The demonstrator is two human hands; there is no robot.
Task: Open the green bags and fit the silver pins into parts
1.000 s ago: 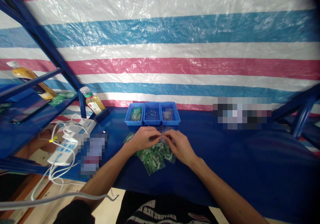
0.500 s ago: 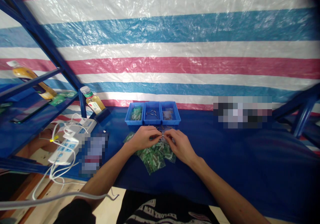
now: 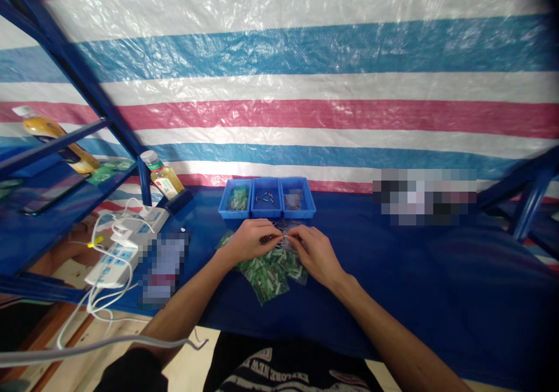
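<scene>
My left hand [image 3: 255,240] and my right hand [image 3: 312,249] meet fingertip to fingertip over the pile. Both are closed in a pinch at a tiny item between them, too small to name. Beneath them lie several small green-tinted plastic bags [image 3: 266,278] holding pale, stick-like pieces. Just beyond stand three joined blue bins: the left bin [image 3: 222,207] holds similar green bags, the middle bin [image 3: 266,212] has a few screw-like metal pieces, and the right bin [image 3: 311,207] contains small clear bags.
On the left lie a white power strip [image 3: 107,267] with tangled cables and a blurred-out flat item [image 3: 166,269]. A bottle [image 3: 163,177] stands by the blue frame post [image 3: 144,185]. Another blurred-out item [image 3: 419,197] sits at the right rear. A striped sheet [image 3: 305,115] hangs behind the table.
</scene>
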